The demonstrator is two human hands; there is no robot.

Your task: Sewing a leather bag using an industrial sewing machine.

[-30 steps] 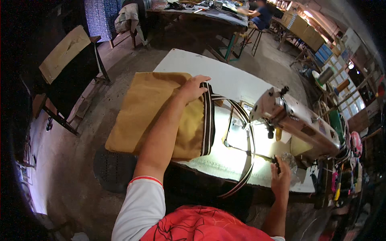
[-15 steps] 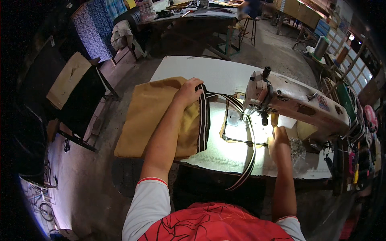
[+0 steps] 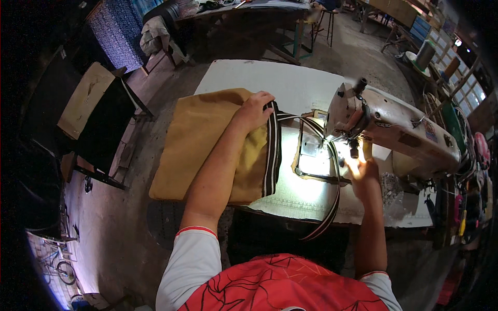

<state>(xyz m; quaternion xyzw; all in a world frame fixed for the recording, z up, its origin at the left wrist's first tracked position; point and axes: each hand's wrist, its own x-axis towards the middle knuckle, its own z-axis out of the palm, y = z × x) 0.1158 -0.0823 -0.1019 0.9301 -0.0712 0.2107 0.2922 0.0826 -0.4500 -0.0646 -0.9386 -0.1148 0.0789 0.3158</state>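
Note:
My left hand (image 3: 257, 110) grips the right side of a tan cloth piece (image 3: 199, 140), its fingers curled over a dark band with white stripes (image 3: 272, 150). A loose striped strap (image 3: 337, 199) loops from that side past the sewing machine's (image 3: 399, 124) needle area and hangs over the table's front edge. Beneath the machine arm, my right hand (image 3: 364, 173) is beside the needle plate (image 3: 313, 147). Its fingers are closed around something yellowish that glare and the machine head partly hide, so I cannot make it out.
The white sewing table (image 3: 280, 78) carries the machine, whose lamp lights the needle area brightly. On the left stands a dark chair (image 3: 101, 124) with a cardboard piece over its back. A cone of thread (image 3: 425, 55) and hanging tools (image 3: 461, 223) are at the right.
The view has shifted, so the table and machine appear farther right and slightly higher. Both hands keep nearly the same places relative to the cloth and the machine.

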